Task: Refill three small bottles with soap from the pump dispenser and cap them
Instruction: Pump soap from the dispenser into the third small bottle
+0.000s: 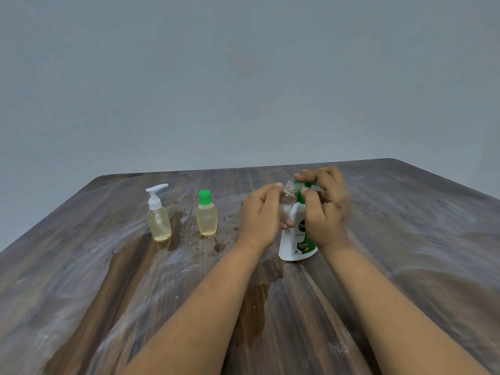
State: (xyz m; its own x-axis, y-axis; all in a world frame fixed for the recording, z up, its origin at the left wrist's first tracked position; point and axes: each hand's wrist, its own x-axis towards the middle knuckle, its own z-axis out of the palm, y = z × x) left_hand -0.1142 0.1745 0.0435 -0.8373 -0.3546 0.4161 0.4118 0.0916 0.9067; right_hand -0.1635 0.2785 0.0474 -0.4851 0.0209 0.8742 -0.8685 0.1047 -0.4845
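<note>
A white pump dispenser (293, 239) with a green label and green pump head stands on the wooden table (405, 253). My right hand (324, 207) presses down on its pump head with curled fingers. My left hand (261, 212) grips a small clear uncapped bottle (288, 194), tilted with its threaded mouth up against the green nozzle. To the left stand a small bottle with a white pump top (159, 216) and a small bottle with a green cap (206, 213), both holding pale yellow liquid.
Drops and wet streaks lie on the table around the two small bottles and in front of the dispenser. A plain grey wall rises behind the table's far edge.
</note>
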